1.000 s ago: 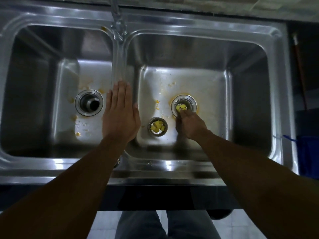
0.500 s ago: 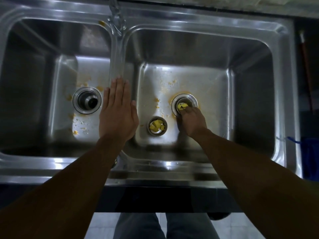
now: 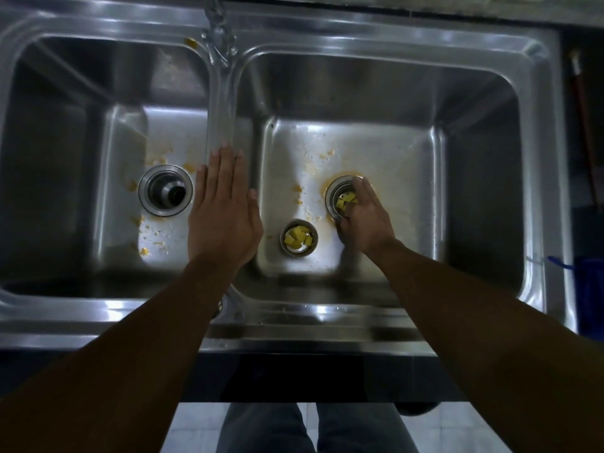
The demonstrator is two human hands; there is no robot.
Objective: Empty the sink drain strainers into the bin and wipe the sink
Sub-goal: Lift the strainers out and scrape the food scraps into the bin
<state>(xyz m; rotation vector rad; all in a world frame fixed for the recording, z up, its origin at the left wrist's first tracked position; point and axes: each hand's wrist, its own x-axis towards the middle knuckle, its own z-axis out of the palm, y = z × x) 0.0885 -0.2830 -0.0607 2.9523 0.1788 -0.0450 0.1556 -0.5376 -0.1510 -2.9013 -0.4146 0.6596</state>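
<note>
Our left hand point(image 3: 225, 212) lies flat and open on the sink divider point(image 3: 219, 103), bracing us; right hand point(image 3: 366, 220) pinches the seated strainer point(image 3: 341, 199) (lifting out, we judge).

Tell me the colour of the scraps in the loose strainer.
Yellow scraps fill the strainer; head view shows it.

Two basins are showing: one point(image 3: 98, 158) at the left of the frame, one point(image 3: 457, 158) at the right. Two drains are showing, one point(image 3: 165, 190) per basin, the other point(image 3: 336, 194). Two strainers are holding yellow scraps: one point(image 3: 298, 238) lying loose at lower centre, one point(image 3: 343, 201) sitting in the right drain. Two hands are showing, left point(image 3: 224, 217) and right point(image 3: 366, 220). One tap point(image 3: 217, 34) is standing at top centre.
</note>
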